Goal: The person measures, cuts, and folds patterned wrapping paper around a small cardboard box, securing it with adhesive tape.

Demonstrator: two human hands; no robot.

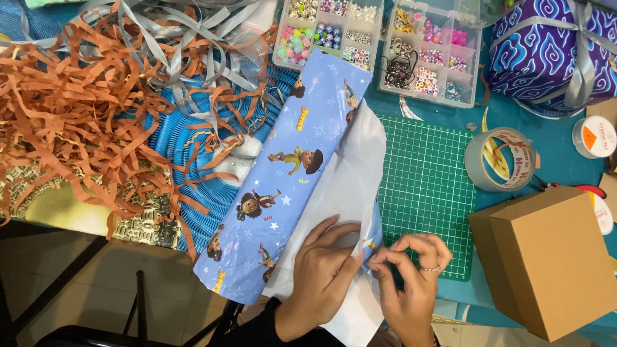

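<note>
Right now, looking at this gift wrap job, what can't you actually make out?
Head view only:
- What the wrapping paper covers: hidden under the blue printed sheet and its white underside.
- The paper edge pinched by the right hand: fingertips cover it; the left hand hides the sheet beneath.
- Cardboard box: closed, contents unseen, cut by the right edge.
- Bead boxes: beads too small, top edge crops them.
- Purple gift box: cropped at the corner.

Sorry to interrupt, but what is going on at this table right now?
A person is working on a sheet of light blue cartoon-print wrapping paper lying partly unrolled across a green grid cutting mat. The left hand presses flat on its white underside, while the right hand pinches the paper's edge. A plain brown cardboard box and a roll of tape sit to the right, untouched.
</note>
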